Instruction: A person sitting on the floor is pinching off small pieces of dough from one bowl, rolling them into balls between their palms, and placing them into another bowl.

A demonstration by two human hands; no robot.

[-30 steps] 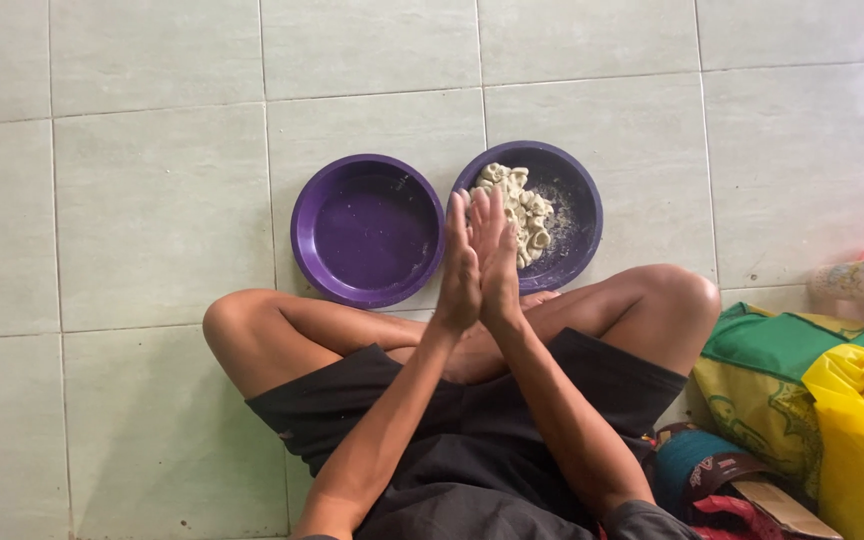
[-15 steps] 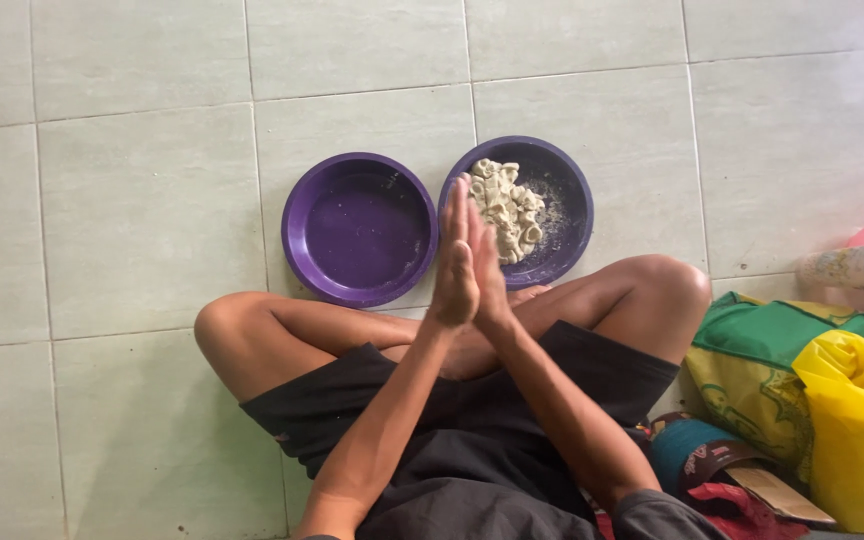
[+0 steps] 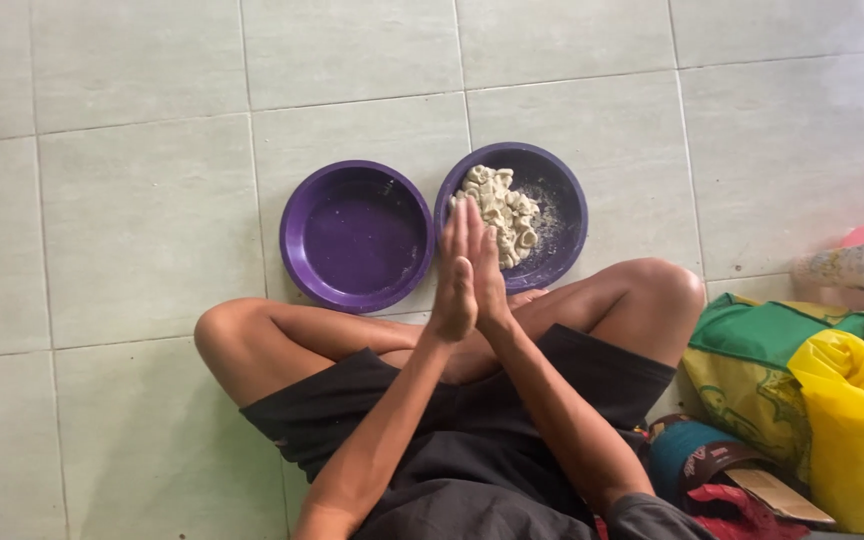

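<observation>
A person sits cross-legged on a pale tiled floor [image 3: 132, 230], seen from above, with the left hand [image 3: 452, 285] and the right hand [image 3: 487, 280] pressed flat together, palm to palm, fingers straight and pointing away from the body. Whether anything lies between the palms cannot be told; neither hand grips anything visible. Just beyond the fingertips stand two round purple bowls, side by side and nearly touching. The right-hand bowl [image 3: 562, 215] holds a heap of small pale dough pieces [image 3: 500, 215], gathered towards its left side, with a dusting of white flour on its base. The left-hand bowl [image 3: 357, 238] has only faint pale specks in it. The joined hands hover above the near rim of the bowl with the dough, between the person's bare knees. The person wears dark shorts [image 3: 432, 440]. At the right edge of the frame lie a green and yellow bag [image 3: 752, 370], a bright yellow plastic bag [image 3: 857, 430] and a patterned cylindrical container [image 3: 852, 268] on its side.
</observation>
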